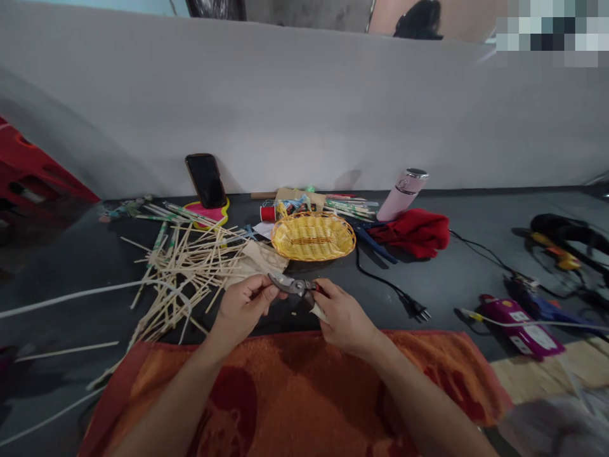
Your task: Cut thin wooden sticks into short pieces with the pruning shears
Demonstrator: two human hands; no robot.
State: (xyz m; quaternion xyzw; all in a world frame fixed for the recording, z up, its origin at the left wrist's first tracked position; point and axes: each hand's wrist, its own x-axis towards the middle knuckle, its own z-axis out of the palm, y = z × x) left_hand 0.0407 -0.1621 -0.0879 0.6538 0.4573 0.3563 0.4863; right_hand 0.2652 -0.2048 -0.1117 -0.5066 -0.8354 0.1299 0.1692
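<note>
My right hand (345,315) is closed around the handles of a pair of pruning shears (297,287), whose blades point left. At the blade end, my left hand (246,306) pinches with thumb and fingertips; whatever lies between them is too small to make out. A pale scrap (318,311) shows under my right fingers. Just beyond the shears stands a yellow woven oval basket (313,236). Left of it spreads a loose heap of thin wooden sticks (190,260), partly over a piece of brown paper (257,263). An orange towel (304,393) lies beneath my forearms.
Against the wall lean a phone (206,179) and a pink bottle (403,193). A red cloth (416,233), a black plug (419,309) with its cord, and a purple device (521,327) lie to the right. A red thread spool (268,214) sits behind the basket.
</note>
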